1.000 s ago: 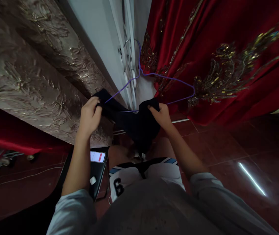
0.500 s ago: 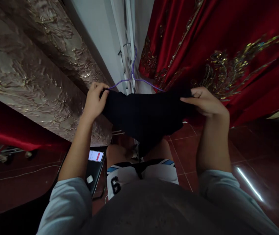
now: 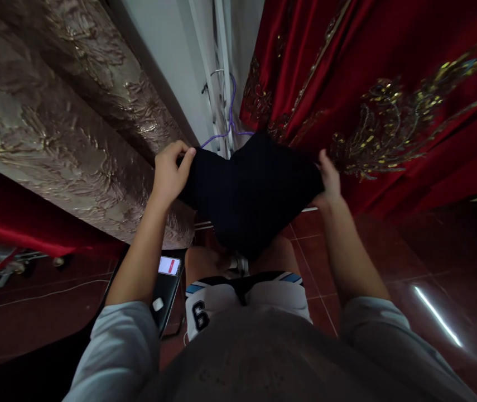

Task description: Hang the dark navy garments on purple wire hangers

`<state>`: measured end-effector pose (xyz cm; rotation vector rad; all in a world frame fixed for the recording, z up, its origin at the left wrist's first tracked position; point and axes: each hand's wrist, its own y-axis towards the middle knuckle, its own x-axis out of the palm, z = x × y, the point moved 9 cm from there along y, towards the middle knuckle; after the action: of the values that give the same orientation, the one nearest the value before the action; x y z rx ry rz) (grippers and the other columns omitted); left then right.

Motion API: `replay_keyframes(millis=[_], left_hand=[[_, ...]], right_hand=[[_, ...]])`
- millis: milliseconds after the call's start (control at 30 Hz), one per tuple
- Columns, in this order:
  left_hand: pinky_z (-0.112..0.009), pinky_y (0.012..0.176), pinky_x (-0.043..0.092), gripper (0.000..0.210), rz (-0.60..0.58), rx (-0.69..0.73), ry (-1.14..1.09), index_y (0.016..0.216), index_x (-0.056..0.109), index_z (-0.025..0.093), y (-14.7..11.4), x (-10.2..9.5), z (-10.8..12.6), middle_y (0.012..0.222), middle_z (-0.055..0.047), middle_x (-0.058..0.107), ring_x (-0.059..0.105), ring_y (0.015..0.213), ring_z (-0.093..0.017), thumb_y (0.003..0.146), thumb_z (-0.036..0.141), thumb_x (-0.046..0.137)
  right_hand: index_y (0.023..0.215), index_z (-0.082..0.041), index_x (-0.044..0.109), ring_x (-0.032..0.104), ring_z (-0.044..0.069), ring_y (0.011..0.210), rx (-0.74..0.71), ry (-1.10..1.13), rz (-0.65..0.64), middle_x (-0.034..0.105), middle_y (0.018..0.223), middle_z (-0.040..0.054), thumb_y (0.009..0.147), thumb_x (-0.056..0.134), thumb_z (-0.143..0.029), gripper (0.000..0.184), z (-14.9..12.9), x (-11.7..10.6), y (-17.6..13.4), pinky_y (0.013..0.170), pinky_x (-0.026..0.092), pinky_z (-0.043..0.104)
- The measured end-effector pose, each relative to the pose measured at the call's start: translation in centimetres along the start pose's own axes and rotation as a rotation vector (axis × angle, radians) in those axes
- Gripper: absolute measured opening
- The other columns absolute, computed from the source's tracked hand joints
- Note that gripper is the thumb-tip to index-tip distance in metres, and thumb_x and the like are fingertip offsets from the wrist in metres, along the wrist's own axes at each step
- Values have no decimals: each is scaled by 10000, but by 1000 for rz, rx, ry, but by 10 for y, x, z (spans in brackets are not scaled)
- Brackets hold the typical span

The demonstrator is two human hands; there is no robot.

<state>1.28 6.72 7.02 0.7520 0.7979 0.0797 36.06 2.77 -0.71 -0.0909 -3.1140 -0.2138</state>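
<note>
A dark navy or black garment hangs in folds over a purple wire hanger, whose hook and upper arms show above the cloth. My left hand pinches the garment's left upper corner, thumb on top, near the hanger's left end. At the right edge of the cloth is my right hand. It touches the garment with its upper digit stretched upward and apart from the cloth; its lower fingers are partly hidden. Under the fabric, the hanger's right end cannot be seen.
White metal rack bars stand straight ahead. Beige embossed curtain fabric hangs at left, red sequined fabric at right. A phone and a small white case lie on a black surface by my left leg.
My right hand has moved left and turned, its pinch on the cloth opened. The garment's right side has risen over the hanger's right arm. My left hand keeps its hold, shifted slightly right.
</note>
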Motion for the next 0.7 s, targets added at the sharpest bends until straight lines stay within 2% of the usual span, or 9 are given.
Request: replay_keyframes(millis=[67, 133, 233, 367, 533, 600, 700], left_hand=[[-441, 1021, 497, 426, -40, 58, -7, 1038, 706, 230, 2, 7, 13, 1004, -82, 690, 650, 1029, -248, 1027, 570, 450], [-501, 1122, 425, 449, -54, 117, -32, 1219, 680, 264, 4, 12, 30, 1220, -107, 664, 595, 1220, -287, 1025, 588, 437], [-530, 1214, 328, 490, -14, 175, -103, 1384, 588, 319, 1, 7, 55, 1450, -98, 561, 471, 1403, -306, 1010, 608, 458], [-493, 1174, 416, 435, 11, 130, -198, 1339, 598, 300, -10, 0, 69, 1374, -79, 618, 548, 1339, -269, 1036, 567, 438], [-420, 1069, 530, 400, -61, -31, -287, 1266, 616, 237, -25, 4, 64, 1258, -91, 681, 650, 1207, -228, 1043, 528, 457], [-399, 1038, 553, 394, -82, -70, -359, 1279, 610, 237, -31, 4, 65, 1251, -96, 694, 671, 1180, -218, 1038, 519, 474], [-390, 1025, 566, 421, -145, -124, -509, 1376, 556, 263, -39, 6, 72, 1301, -101, 693, 679, 1202, -214, 1052, 507, 442]], right_hand=[[879, -230, 723, 649, 155, 713, 20, 45, -10, 692, 799, 21, 892, 597, -712, 498, -4, -4, -3, 711, 557, 317], [853, -242, 732, 623, 141, 662, -16, 64, -9, 681, 754, 4, 809, 765, -595, 358, -21, -3, -10, 653, 519, 290], [787, -244, 718, 600, 141, 621, -97, 68, 40, 659, 702, 6, 820, 775, -505, 269, -48, 5, -26, 610, 489, 289], [774, -235, 715, 565, 134, 580, -78, 106, 118, 642, 677, 12, 861, 712, -417, 201, -52, 17, -39, 572, 470, 286], [771, -228, 702, 635, 178, 671, -92, 247, 166, 648, 729, 35, 875, 678, -402, 204, -53, 16, -37, 645, 530, 321], [825, -225, 704, 597, 155, 632, -108, 245, 112, 621, 727, 26, 890, 675, -389, 178, -59, 23, -44, 600, 500, 295], [924, -248, 652, 530, 118, 621, -80, 163, -133, 579, 769, -10, 879, 727, -339, 126, -59, 61, -68, 562, 434, 250]])
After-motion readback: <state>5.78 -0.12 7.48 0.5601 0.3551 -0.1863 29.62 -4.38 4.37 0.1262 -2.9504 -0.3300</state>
